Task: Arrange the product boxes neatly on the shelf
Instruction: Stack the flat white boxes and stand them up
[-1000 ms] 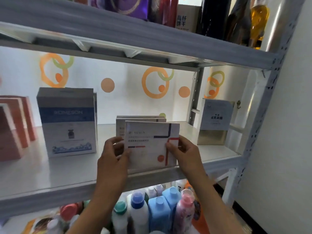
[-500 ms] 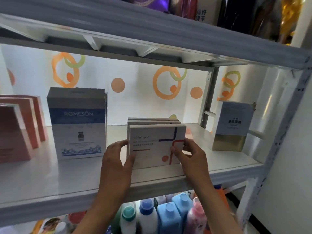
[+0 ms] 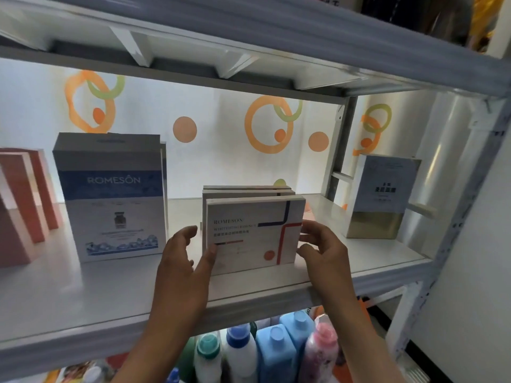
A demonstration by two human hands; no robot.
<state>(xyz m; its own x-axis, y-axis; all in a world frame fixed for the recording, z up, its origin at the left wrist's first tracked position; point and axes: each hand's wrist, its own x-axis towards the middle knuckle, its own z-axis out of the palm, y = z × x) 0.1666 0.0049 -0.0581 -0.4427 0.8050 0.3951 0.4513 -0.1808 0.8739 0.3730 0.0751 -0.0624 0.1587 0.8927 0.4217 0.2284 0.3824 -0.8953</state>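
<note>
You've got "ROMESÔN" on the blue-banded box [image 3: 110, 194]. Front white box [image 3: 253, 230] reads "ROMESON"; line below it and Chinese txt illegible.

A second ago the white box [image 3: 253, 230] was held tilted in the air in front of its row; now it stands upright on the shelf [image 3: 83, 294], flush against the matching boxes at its 12 o'clock. The left hand [image 3: 182, 261] has loosened, its fingers [image 3: 185, 234] spread off the box's 9 o'clock edge with only the thumb touching, while the right hand [image 3: 323, 252] has eased to fingertip contact at 3 o'clock.
</note>
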